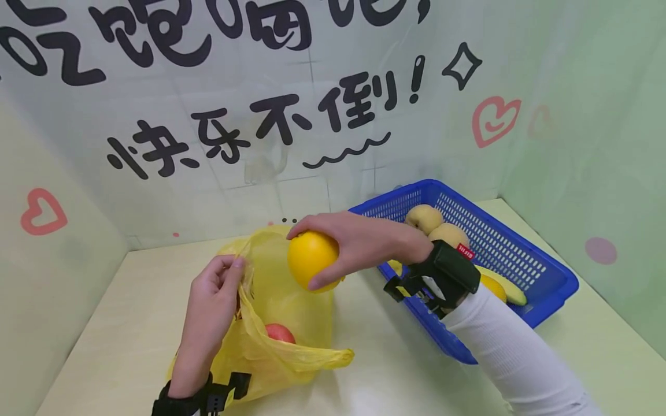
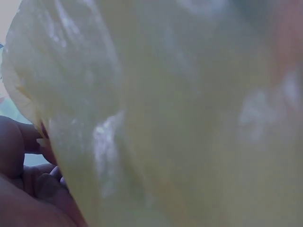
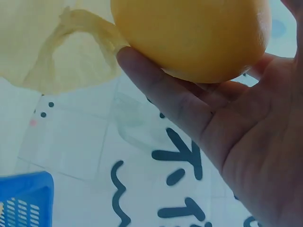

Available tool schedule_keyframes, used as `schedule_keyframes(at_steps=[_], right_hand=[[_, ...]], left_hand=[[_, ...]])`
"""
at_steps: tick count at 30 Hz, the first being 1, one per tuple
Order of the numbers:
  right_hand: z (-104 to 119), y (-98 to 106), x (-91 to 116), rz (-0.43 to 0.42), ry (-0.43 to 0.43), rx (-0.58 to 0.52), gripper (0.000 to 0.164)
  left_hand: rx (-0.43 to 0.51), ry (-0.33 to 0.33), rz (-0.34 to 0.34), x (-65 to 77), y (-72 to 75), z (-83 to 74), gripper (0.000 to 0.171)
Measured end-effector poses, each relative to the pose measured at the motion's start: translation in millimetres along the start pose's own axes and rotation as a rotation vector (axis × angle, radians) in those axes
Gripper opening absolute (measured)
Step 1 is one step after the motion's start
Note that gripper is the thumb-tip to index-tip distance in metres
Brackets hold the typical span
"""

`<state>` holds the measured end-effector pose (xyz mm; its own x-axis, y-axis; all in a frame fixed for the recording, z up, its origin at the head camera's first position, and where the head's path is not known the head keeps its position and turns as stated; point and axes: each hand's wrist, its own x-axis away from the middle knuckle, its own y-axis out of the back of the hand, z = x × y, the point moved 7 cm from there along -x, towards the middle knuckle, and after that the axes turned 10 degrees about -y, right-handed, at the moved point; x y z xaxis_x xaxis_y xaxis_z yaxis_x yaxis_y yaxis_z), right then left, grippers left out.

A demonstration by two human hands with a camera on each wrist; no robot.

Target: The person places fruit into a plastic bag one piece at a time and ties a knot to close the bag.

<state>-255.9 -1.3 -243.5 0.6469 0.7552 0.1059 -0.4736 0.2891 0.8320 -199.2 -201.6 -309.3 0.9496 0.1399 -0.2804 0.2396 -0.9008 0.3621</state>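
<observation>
My right hand (image 1: 333, 245) grips an orange (image 1: 311, 259) from above, holding it over the mouth of a yellow plastic bag (image 1: 281, 323). In the right wrist view the orange (image 3: 189, 38) sits in my curled fingers (image 3: 161, 94), with a bag handle (image 3: 71, 52) behind it. My left hand (image 1: 215, 289) pinches the bag's rim (image 1: 244, 260) and holds it up. A red fruit (image 1: 280, 333) lies inside the bag. The left wrist view is filled by the bag's film (image 2: 180, 113), with my fingers (image 2: 28, 156) at the lower left.
A blue plastic basket (image 1: 541, 271) stands at the right on the pale table (image 1: 374, 358), holding two peaches (image 1: 424, 218) and a few yellow fruits (image 1: 507, 289). Walls with printed writing close the back and both sides.
</observation>
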Motion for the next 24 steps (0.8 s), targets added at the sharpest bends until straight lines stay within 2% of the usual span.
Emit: schedule_keyframes(at_steps=[12,19,24], right_hand=[[12,-48,-36,0.096,-0.03,0.135,0.072],[17,-68,-50,0.099,-0.015,0.208,0.068],[19,-79,-64,0.082,-0.036,0.284,0.061]], left_hand=[[-0.017,0.008,0.001,0.7,-1.4,-1.1,0.032],[-0.027,-0.003,0.024,0.8,-4.5,-0.4,0.034],[-0.037,-0.011,0.026,0.0,-5.1,-1.2,0.036]])
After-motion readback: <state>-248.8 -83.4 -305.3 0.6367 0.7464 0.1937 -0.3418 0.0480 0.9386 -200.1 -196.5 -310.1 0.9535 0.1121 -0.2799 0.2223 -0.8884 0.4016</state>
